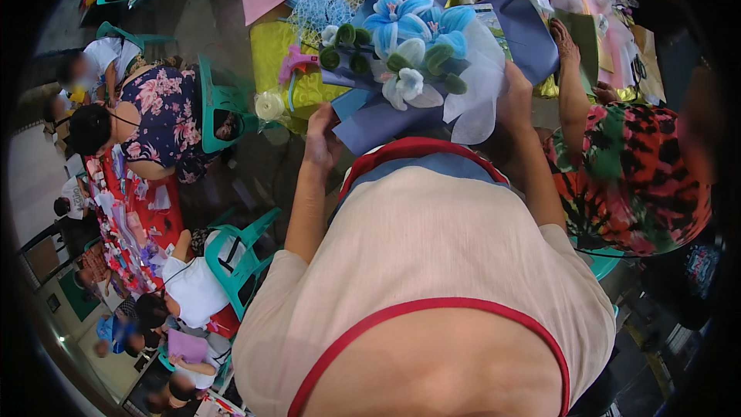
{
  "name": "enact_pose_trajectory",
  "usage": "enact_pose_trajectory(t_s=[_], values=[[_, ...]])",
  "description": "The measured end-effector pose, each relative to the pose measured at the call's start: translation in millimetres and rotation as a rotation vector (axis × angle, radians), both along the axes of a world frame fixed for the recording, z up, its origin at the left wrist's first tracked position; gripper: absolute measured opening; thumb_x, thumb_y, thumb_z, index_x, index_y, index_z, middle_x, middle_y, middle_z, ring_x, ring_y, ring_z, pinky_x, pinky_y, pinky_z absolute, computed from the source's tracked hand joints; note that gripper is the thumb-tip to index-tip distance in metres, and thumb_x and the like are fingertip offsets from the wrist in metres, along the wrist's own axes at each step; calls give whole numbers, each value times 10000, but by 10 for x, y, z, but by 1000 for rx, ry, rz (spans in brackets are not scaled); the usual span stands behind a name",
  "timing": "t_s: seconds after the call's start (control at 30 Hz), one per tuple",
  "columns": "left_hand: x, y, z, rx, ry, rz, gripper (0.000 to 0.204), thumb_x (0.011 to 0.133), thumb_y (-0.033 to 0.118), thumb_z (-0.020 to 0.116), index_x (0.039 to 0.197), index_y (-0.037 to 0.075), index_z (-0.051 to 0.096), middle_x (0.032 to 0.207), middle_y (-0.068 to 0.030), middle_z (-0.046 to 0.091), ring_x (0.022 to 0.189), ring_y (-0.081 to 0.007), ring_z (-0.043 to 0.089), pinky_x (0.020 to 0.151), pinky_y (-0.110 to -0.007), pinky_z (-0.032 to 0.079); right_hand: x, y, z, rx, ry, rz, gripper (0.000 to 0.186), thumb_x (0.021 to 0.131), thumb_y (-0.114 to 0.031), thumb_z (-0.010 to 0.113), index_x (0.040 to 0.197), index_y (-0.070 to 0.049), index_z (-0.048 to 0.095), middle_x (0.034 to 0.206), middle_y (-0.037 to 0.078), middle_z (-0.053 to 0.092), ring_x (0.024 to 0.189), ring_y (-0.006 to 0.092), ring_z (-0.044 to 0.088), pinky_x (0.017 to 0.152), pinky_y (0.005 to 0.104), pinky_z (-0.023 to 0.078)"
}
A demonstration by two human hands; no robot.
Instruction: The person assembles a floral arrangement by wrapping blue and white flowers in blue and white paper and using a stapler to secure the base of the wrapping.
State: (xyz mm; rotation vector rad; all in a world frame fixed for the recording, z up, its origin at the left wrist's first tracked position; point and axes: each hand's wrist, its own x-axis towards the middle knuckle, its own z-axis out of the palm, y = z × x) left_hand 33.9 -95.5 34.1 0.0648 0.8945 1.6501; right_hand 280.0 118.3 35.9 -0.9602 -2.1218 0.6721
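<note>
A bouquet of blue and white flowers (pixel 401 25) sits between a person's two hands. The left hand (pixel 321 139) half-curls at the edge of blue wrapping paper (pixel 370 125); the right hand (pixel 515 99) presses beside white netting (pixel 477 89). Hidden fingertips leave either grip's closure impossible to tell. Light, even pressure should spare the petals.
</note>
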Motion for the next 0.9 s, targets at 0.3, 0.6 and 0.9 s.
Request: enact_pose_trajectory(t_s=[0.3, 0.6, 0.9], values=[[-65, 30, 208, -226, 547, -116, 217, 765, 82, 615, 956, 7, 544, 660, 53, 517, 505, -9, 397, 452, -143, 297, 23, -15, 72, 175, -41, 98, 417, 544, -86, 686, 919, 19, 536, 886, 186, 565, 830, 342, 549, 719, 362, 448], [-153, 75, 312, -200, 697, -165, 550, 732, 65, 643, 1193, 5, 350, 726, 10, 543, 597, -32, 466, 520, -156, 361, -7, -22, 102, 223, -51, 108, 406, 539, -81, 673, 913, 4, 538, 864, 158, 566, 809, 328, 544, 699, 363, 442], [-148, 75, 372, -202, 786, -184, 592, 711, 46, 659, 1209, 9, 341, 788, -41, 557, 711, -77, 537, 623, -186, 436, -1, -52, 151, 288, -33, 118, 350, 569, 56, 539, 918, 41, 536, 864, 187, 566, 813, 345, 550, 705, 368, 447]])
